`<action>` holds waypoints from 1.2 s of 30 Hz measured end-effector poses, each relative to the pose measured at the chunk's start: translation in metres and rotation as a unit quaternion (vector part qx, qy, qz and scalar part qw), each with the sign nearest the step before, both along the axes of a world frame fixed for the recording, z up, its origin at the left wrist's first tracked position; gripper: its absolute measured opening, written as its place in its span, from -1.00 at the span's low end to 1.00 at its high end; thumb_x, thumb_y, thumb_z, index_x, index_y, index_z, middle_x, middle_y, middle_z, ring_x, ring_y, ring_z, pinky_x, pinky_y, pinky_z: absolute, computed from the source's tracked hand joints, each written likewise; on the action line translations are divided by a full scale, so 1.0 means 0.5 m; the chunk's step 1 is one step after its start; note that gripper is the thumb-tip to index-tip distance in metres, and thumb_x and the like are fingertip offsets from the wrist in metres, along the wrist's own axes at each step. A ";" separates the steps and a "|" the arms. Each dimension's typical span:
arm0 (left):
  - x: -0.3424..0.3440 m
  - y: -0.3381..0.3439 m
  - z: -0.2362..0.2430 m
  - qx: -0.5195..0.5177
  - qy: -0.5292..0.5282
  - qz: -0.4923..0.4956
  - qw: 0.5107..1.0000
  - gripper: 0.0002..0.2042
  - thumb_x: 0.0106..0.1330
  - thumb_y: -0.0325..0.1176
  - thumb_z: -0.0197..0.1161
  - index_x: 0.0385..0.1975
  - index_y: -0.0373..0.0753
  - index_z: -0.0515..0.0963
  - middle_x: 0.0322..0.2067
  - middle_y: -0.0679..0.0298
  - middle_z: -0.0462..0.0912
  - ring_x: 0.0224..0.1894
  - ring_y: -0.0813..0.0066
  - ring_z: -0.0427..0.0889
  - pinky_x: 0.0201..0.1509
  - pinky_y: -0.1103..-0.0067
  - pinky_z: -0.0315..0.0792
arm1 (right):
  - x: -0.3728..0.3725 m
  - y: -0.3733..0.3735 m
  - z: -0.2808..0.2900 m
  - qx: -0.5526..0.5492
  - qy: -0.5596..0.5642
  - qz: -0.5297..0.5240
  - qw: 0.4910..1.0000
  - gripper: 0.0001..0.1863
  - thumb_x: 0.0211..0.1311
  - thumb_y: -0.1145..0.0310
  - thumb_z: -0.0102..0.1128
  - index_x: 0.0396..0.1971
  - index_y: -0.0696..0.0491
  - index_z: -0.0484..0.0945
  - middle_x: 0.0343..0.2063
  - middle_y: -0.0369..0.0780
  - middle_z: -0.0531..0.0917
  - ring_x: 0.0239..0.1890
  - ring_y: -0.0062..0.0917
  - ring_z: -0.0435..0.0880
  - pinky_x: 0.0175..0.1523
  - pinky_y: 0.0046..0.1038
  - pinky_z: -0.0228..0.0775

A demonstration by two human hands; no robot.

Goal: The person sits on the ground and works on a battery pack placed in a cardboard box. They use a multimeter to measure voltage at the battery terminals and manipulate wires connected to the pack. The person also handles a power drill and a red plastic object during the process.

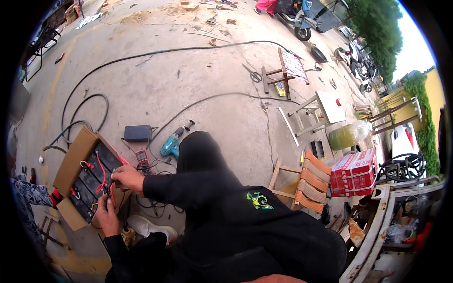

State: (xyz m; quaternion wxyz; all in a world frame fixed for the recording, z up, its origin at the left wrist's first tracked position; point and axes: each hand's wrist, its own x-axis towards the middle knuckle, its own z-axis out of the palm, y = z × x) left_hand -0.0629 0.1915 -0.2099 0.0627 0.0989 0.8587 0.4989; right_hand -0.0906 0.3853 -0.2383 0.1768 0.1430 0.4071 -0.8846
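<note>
An open cardboard box (75, 158) at the left holds several black batteries (90, 181), tilted in my view, with red and white wires on top. Over the box's right side, my right hand (129, 179) is closed, its thumb and fingers pinching a wire. Just below it, my left hand (108, 218) has its fingertips pinched on a wire end among the leads. A looped red wire (101, 174) runs across the batteries to the spot between my hands. The fingers partly cover the exact join.
Beside the box lie a red multimeter (143, 159), a dark grey power box (138, 133) and a teal cordless drill (171, 143). Black cable (141, 55) snakes over the concrete. Folding stools (314, 181), a red carton (353, 173) and a metal frame stand right. Another person's patterned leg (33, 192) is at far left.
</note>
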 end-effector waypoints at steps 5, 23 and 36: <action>0.020 0.023 0.037 -0.093 -0.004 0.002 0.996 -0.81 0.42 -0.44 0.06 -0.14 -0.43 0.51 -0.35 0.15 0.61 -0.33 0.50 0.55 -0.21 0.53 0.43 | 0.022 -0.031 -0.002 0.053 -0.025 -0.040 0.997 -0.80 0.25 0.32 0.18 -0.36 0.18 0.60 -0.53 -0.31 0.60 -0.53 -0.69 0.53 -0.47 -0.62 0.28; -0.169 0.054 -0.013 -0.001 -0.151 -0.097 0.984 -0.89 0.39 -0.46 0.13 -0.28 -0.39 0.48 -0.48 0.27 0.61 -0.42 0.59 0.59 -0.31 0.62 0.45 | -0.062 0.011 -0.009 0.186 0.010 -0.179 0.966 -0.76 0.20 0.35 0.20 -0.51 0.24 0.60 -0.60 -0.30 0.58 -0.54 -0.65 0.50 -0.39 -0.53 0.32; -0.074 -0.043 -0.078 0.078 -0.182 -0.108 0.974 -0.80 0.39 -0.41 0.15 -0.10 -0.39 0.51 -0.35 0.31 0.60 -0.39 0.60 0.58 -0.28 0.61 0.48 | 0.035 -0.027 -0.004 0.045 -0.048 -0.136 0.989 -0.84 0.27 0.34 0.18 -0.36 0.11 0.64 -0.47 -0.31 0.66 -0.43 -0.63 0.60 -0.31 -0.52 0.41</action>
